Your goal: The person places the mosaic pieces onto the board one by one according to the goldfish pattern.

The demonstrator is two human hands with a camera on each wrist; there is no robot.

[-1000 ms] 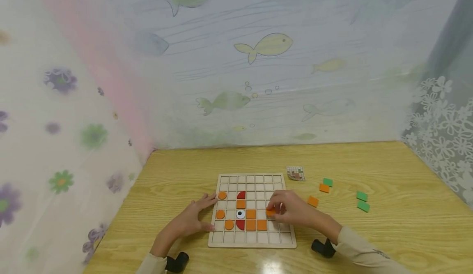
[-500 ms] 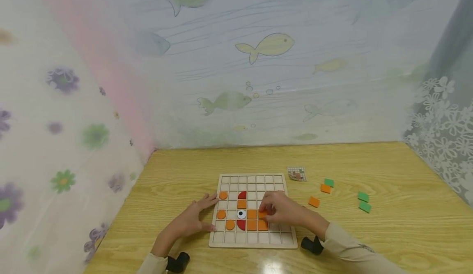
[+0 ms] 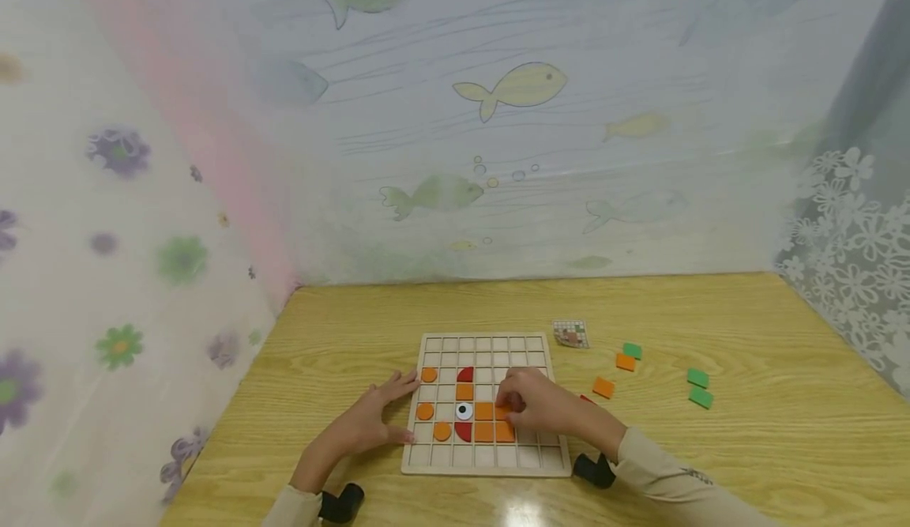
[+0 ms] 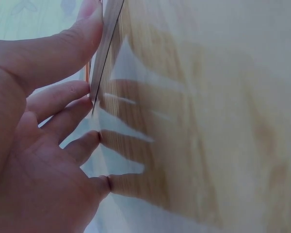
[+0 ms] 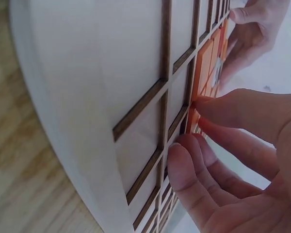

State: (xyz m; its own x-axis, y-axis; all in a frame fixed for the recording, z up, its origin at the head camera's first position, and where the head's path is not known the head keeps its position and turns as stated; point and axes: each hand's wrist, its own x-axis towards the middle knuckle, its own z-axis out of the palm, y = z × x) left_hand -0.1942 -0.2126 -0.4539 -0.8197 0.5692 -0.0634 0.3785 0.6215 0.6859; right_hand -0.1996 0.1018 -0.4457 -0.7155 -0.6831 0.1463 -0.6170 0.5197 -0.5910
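Observation:
A wooden grid board (image 3: 486, 458) lies on the table. My right hand (image 3: 538, 404) is over its right half and pinches an orange square tile (image 5: 193, 118) between thumb and forefinger, down at a cell right of another orange square (image 3: 484, 411). My left hand (image 3: 364, 424) rests at the board's left edge, thumb and fingers spread and touching the rim. The grid also holds orange discs (image 3: 442, 431), a white eye piece (image 3: 464, 411), red quarter-round pieces (image 3: 465, 374) and more orange squares (image 3: 483, 432). My fingers partly cover the pinched tile.
Right of the board lie loose orange tiles (image 3: 603, 388) and green tiles (image 3: 697, 378). A red piece (image 3: 587, 399) shows partly from behind my right forearm. A small picture card (image 3: 570, 334) lies by the board's upper right corner. A patterned curtain (image 3: 512, 219) stands behind the table (image 3: 355, 314).
My right hand has moved left across the board with the orange square tile, bringing it beside the other orange squares. My left hand has stayed at the board's edge.

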